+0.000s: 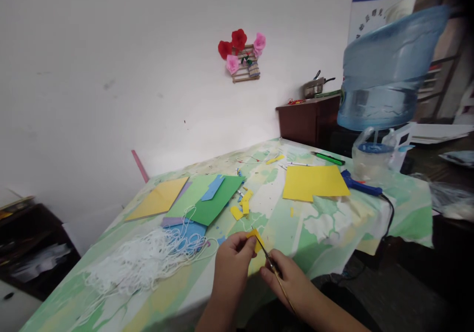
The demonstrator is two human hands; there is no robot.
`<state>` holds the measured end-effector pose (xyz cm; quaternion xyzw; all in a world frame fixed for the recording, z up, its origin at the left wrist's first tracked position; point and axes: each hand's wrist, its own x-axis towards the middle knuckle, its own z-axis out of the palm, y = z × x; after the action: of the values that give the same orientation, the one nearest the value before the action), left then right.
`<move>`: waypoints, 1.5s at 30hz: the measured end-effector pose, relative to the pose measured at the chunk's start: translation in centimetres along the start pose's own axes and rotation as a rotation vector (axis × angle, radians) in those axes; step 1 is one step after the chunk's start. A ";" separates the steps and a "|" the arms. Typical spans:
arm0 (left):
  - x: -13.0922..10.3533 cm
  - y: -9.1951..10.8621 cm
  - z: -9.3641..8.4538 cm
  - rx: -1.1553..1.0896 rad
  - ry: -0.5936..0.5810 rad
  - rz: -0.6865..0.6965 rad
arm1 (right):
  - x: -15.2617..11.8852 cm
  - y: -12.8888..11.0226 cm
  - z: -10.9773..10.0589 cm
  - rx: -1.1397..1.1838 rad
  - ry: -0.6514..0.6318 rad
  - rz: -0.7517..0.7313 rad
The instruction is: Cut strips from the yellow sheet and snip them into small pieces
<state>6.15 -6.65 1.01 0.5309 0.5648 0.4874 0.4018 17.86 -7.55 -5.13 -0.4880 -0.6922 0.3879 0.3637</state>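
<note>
Above the patterned tablecloth (274,213), the left hand (235,258) pinches yellow paper (255,234); the right hand (283,273) is closed around scissors (273,265).

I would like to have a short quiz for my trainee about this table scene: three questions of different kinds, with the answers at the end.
1. Multiple choice: how many red flowers are on the wall?
A) one
B) two
C) four

2. True or false: in this view, the blue tool lies to the right of the large yellow sheet.

3. Fill in one colour: the right hand holds the scissors, while the left hand pinches a small ____ piece.

Key: 1. B; 2. true; 3. yellow
</note>
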 end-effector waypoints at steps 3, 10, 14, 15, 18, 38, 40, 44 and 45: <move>-0.2 0.2 0.0 0.054 -0.015 -0.002 | -0.1 -0.1 -0.1 -0.031 0.019 -0.015; 0.0 0.5 0.1 0.029 -0.034 -0.024 | -0.3 0.1 0.0 -0.002 0.028 -0.014; 0.0 0.5 0.2 0.044 -0.046 -0.002 | -0.3 0.6 0.2 0.028 0.027 -0.045; 0.0 0.5 0.2 0.052 -0.048 -0.002 | -0.3 0.7 0.2 0.030 0.029 -0.054; 0.0 0.3 0.2 0.081 -0.046 -0.006 | -0.3 1.1 0.3 0.019 0.033 -0.059; -0.7 0.8 -0.4 0.228 -0.085 0.014 | -0.4 1.1 0.4 0.121 0.011 -0.153; -0.7 0.9 -0.4 0.227 -0.093 0.018 | -0.4 1.1 0.5 0.132 0.003 -0.146; 0.0 1.6 0.0 0.181 -0.101 0.027 | 0.2 1.3 0.3 0.110 0.048 -0.114; 0.4 1.9 0.3 0.158 -0.106 0.025 | 0.5 1.4 0.1 0.112 0.061 -0.098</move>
<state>6.77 -6.28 2.82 0.5930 0.5730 0.4175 0.3818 18.22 -6.80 -6.34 -0.4440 -0.6810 0.3925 0.4302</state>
